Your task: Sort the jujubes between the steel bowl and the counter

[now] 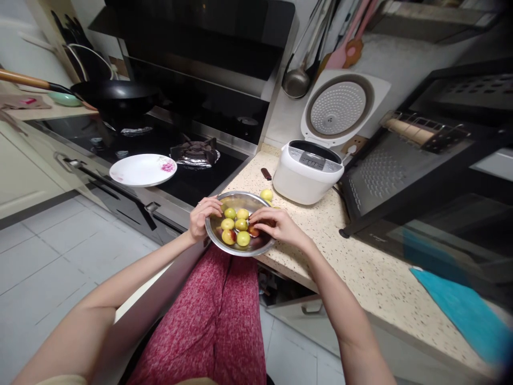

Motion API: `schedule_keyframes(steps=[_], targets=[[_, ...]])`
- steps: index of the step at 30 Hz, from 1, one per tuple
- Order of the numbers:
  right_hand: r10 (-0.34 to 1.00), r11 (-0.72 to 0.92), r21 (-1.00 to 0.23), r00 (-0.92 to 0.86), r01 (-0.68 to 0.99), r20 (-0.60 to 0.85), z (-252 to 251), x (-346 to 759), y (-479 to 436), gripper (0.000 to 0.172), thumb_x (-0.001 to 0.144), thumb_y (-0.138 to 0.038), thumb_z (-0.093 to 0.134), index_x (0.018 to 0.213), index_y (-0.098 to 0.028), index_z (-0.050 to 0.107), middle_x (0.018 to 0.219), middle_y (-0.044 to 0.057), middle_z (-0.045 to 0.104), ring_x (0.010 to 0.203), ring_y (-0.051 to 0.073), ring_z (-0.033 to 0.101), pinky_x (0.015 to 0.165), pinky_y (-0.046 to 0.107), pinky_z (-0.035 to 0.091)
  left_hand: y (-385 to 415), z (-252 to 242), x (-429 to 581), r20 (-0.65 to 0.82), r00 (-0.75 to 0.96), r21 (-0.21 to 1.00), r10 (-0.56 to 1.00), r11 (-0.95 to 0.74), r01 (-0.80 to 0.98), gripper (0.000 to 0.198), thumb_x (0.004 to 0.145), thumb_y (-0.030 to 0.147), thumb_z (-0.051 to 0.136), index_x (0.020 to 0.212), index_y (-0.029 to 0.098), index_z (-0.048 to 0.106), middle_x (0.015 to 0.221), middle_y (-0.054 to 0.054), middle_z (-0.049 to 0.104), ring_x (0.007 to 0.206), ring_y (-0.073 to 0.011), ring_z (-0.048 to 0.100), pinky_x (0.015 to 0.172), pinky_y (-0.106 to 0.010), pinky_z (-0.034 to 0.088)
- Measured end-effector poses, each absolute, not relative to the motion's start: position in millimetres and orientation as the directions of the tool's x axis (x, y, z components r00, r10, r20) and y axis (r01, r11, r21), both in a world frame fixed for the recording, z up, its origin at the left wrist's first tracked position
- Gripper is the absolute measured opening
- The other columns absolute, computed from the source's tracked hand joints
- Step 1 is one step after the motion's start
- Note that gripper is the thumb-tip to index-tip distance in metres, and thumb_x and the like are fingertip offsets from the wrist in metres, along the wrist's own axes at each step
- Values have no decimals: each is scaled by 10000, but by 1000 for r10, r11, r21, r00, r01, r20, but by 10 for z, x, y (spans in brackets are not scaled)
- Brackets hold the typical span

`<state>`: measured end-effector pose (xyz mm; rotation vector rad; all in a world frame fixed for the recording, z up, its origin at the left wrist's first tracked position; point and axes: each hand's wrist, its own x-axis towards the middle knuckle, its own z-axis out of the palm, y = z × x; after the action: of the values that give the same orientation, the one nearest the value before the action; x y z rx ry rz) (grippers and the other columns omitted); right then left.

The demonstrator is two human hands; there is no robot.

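Observation:
A metal bowl (218, 243) is at the counter's front edge, with several small round fruits (241, 224) in it, yellow-green with some red-brown patches; they look like jujubes. My left hand (203, 218) grips the bowl's left rim, fingers over the edge. Over the bowl's right side, my right hand (276, 223) has its thumb and fingers closed around a red-brown jujube (253, 230), partly hidden by the fingers. Just behind the bowl, another yellow-green jujube (266, 194) lies on the counter.
A white rice cooker (306, 179) stands behind with its lid up. On the stove to the left are a flowered white plate (140, 174) and a black wok (116, 99). A black oven (401, 176) and a teal cloth (452, 307) are at the right.

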<state>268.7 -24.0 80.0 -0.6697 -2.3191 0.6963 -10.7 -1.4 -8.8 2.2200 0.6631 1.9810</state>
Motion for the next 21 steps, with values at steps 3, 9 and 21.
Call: schedule_keyframes(steps=[3,9,21], targets=[[616,734,-612,-666,294,420,815,2706,-237,138,988,-234,676,1054,-229,797,1084,73,792,1023,215,743,947,414,596,-11,-94,-106,924,56,353,378,-900,257,687,1102,485,172,739,200,681,785,-79,741,880,-233,713,974,-487,576],[649,729,-602,-611,327,453,832,2790,-188,142,972,-207,691,1041,-229,813,1064,65,801,997,211,738,930,398,588,-27,-85,-118,907,60,385,417,-878,284,721,1094,535,156,721,207,678,781,-79,747,878,-239,721,959,-495,587],[838,495,-492,-246,716,487,942,3268,-3,98,933,-224,708,953,-204,802,1007,84,807,955,268,747,900,430,571,-21,-83,-127,910,62,384,410,-890,245,690,1101,488,178,737,205,690,789,-71,744,882,-234,716,974,-486,564]])
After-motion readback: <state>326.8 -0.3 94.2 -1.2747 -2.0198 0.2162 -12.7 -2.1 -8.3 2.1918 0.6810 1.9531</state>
